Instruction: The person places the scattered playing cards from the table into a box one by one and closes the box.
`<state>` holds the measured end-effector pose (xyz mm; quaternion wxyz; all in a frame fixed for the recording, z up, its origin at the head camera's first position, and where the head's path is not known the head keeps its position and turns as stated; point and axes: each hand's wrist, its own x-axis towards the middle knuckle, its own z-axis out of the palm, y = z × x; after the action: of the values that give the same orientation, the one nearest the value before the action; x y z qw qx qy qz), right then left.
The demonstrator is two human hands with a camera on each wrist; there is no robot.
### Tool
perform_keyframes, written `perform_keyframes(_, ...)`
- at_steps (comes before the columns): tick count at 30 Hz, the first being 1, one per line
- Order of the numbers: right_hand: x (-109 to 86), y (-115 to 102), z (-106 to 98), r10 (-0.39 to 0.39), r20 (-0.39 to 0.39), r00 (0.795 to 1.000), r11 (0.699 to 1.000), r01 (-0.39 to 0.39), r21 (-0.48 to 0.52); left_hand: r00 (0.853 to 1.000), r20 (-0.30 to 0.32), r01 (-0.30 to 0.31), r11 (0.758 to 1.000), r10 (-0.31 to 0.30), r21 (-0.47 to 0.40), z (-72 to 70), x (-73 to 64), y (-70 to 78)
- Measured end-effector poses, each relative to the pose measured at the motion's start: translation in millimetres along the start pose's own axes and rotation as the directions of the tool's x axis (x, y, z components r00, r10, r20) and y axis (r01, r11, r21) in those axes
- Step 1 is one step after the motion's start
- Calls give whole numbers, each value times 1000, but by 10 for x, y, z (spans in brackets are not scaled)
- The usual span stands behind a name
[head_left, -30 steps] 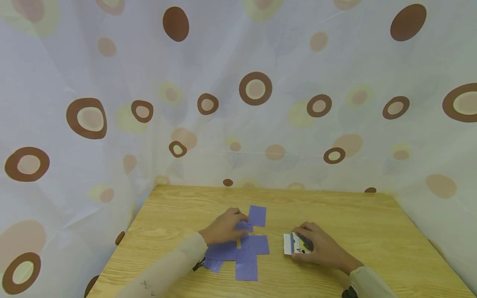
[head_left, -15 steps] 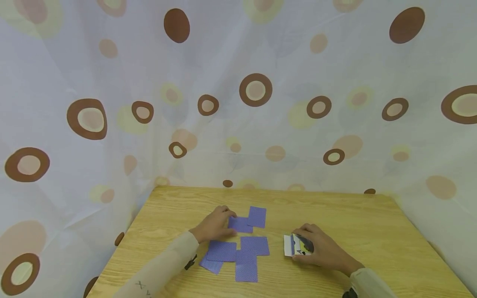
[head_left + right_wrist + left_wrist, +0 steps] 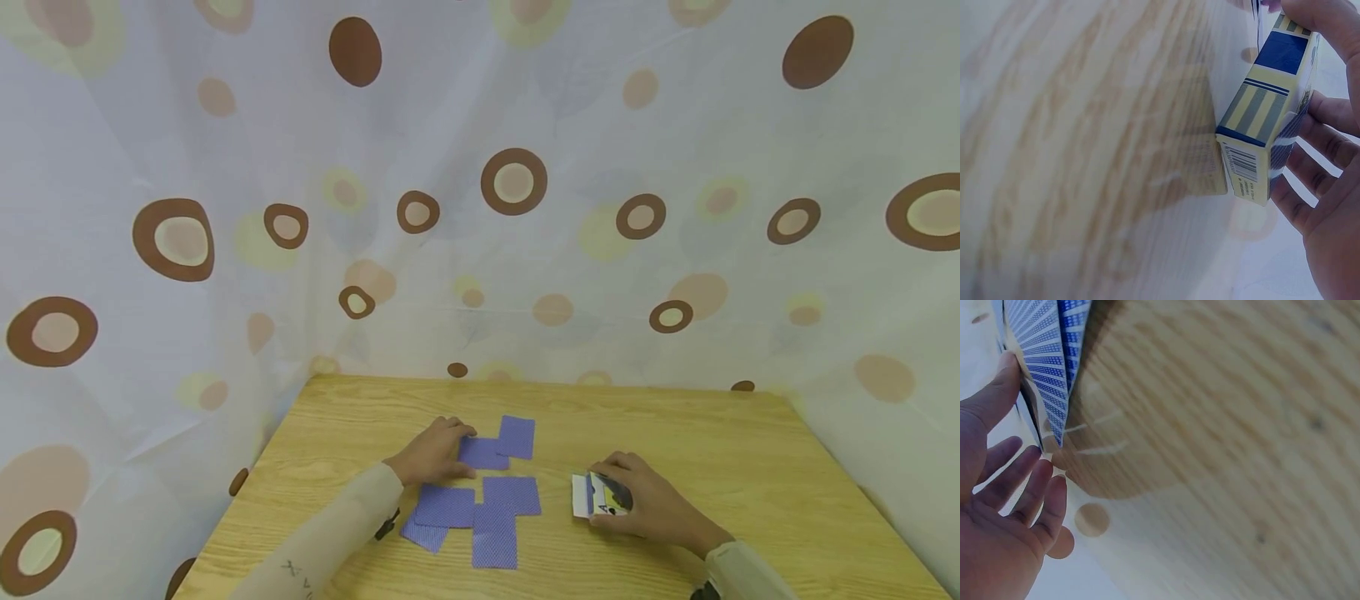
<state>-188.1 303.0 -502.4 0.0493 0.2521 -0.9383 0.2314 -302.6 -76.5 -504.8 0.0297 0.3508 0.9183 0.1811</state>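
Note:
In the head view, my left hand (image 3: pixel 433 452) is beside the left end of a blue-backed playing card (image 3: pixel 482 453), fingers spread and bent slightly. The left wrist view shows its thumb (image 3: pixel 1005 387) at the edge of the blue cards (image 3: pixel 1038 356), with the other fingers apart. Another card (image 3: pixel 517 437) overlaps that card at the upper right. Closer to me, several more face-down cards (image 3: pixel 495 536) lie overlapping. My right hand (image 3: pixel 648 504) grips a playing-card box (image 3: pixel 602 494) between thumb and fingers. The box's white flap (image 3: pixel 580 496) points left, and its barcode end (image 3: pixel 1244 169) faces the right wrist camera.
A wooden table (image 3: pixel 675 425) lies under everything. White curtains (image 3: pixel 585 125) with brown and beige circles stand behind it and along both sides.
My left hand has drawn back to the left, uncovering more of the upper card and the cards below. My right hand and the card box have stayed nearly still.

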Motion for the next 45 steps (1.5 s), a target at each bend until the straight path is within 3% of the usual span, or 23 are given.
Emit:
perform_keyframes(4,5,-11,-7,7,0,1000,1000,-7,5,1000,12,12,999,-12,-35,2,18,-2)
perform_keyframes(15,-12,0,-4,-14,-8,1000,1000,14,-3,993,34,116,984,-112,-134,-86,-29,56)
perform_keyframes(23,-11,20,9,3,-9,1000,1000,-3,-15,992,34,124,966,-119,-226,-87,-56,5)
perform_keyframes(30,-22,-4,0,-10,-9,1000,1000,10,-13,991,46,133,980,-127,-150,-94,-88,-41)
perform_keyframes(38,-24,9,5,4,-14,1000,1000,-4,4,996,21,92,982,-90,-164,-126,-97,-64)
perform_keyframes(45,-24,15,14,10,-8,1000,1000,-10,-3,997,73,40,997,-35,-72,-159,-119,-44)
